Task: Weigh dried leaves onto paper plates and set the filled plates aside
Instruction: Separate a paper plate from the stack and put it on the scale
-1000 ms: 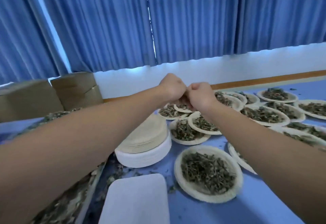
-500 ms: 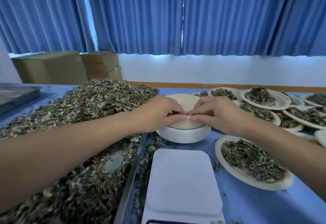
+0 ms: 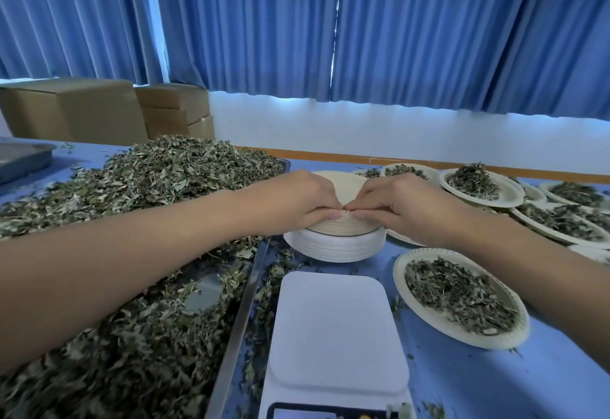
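The stack of paper plates [image 3: 333, 247] stands mid-table, just beyond the scale. Both hands meet at the near rim of its top plate [image 3: 341, 184]. The left hand [image 3: 293, 200] and the right hand [image 3: 406, 204] have their fingers curled down, tips almost touching each other, pinching that rim.

The white scale [image 3: 333, 326] sits at the table's near edge with its platform bare. Its display is cut off by the frame and cannot be read.

Left of the stack and touching it, a metal tray [image 3: 244, 306] is heaped with dried leaves [image 3: 158, 181]; the left forearm crosses above it. Loose leaf bits lie on the blue table [image 3: 462, 385] between tray and scale.

To the right, a filled plate [image 3: 398, 273] lies under the right forearm. More filled plates [image 3: 515, 194] crowd the far right edge, overlapping.

Cardboard boxes [image 3: 72, 111] stand past the far left corner, under blue curtains [image 3: 396, 39].
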Demonstrator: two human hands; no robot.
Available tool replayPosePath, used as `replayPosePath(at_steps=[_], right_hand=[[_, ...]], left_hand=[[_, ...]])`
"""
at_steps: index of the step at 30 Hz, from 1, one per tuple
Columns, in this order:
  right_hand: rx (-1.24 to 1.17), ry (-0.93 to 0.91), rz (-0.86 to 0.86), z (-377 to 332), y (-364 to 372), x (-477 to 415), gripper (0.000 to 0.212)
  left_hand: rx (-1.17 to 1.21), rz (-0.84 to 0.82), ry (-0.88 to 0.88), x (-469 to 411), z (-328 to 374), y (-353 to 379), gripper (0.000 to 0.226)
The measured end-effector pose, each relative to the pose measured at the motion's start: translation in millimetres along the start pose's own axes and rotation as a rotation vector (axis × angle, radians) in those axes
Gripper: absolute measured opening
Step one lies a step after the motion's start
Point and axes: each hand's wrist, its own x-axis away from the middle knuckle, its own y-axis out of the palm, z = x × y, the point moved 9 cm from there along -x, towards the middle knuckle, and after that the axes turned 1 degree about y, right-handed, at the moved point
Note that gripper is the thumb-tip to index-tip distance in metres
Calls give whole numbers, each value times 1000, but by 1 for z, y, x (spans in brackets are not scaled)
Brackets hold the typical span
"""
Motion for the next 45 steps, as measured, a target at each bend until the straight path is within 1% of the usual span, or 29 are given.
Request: replayPosePath(at_steps=[2, 4, 10, 13, 15, 17, 19, 22, 26, 28, 30, 32, 34, 37, 39, 42, 45], right_hand=[[-28, 15, 13, 2, -1, -1, 24], [-38, 24, 25, 3, -1, -1, 23], [-46, 20, 75, 2, -2, 1, 22], [-43, 8, 96, 1, -4, 3, 23], [-33, -5, 113, 0, -6, 4, 23], [-21, -13, 125, -1, -8, 4, 22], [7, -23, 157, -4, -13, 4, 23], [124, -29, 213, -10, -22, 6, 25], [365, -47, 177, -21, -17, 9, 35], [525, -53, 111, -23, -4, 6, 35], [645, -36, 29, -23, 8, 3, 28], [697, -52, 45, -27, 6, 3, 18], [705, -116, 137, -32, -2, 5, 17], [729, -160, 207, -37, -8, 7, 20], [723, -140, 210, -33, -10, 7, 21], [688, -105, 169, -27, -11, 7, 23], [615, -89, 163, -24, -12, 5, 17]], left_hand=[[-115, -57, 21, -1, 2, 3, 36], [-172, -85, 36, -2, 4, 3, 39], [-315, -113, 84, -5, 5, 5, 44], [-450, -129, 111, -7, 6, 8, 41], [-516, -119, 120, -7, 7, 8, 36], [-533, -60, 125, -5, 8, 3, 35], [-522, 8, 127, -4, 8, -3, 38], [-438, 48, 97, -5, 5, -13, 44], [-397, 50, 54, -6, 5, -24, 56], [-379, 8, 55, -5, 8, -20, 51], [-300, -1, 82, -4, 14, -18, 38], [-242, 32, 92, -2, 16, -20, 32], [-253, 35, 61, -2, 13, -22, 34], [-286, 15, 4, -4, 8, -21, 33], [-257, 41, -26, -5, 7, -24, 31], [-158, 68, -43, -7, 7, -30, 30], [-96, 56, -45, -7, 6, -29, 28]])
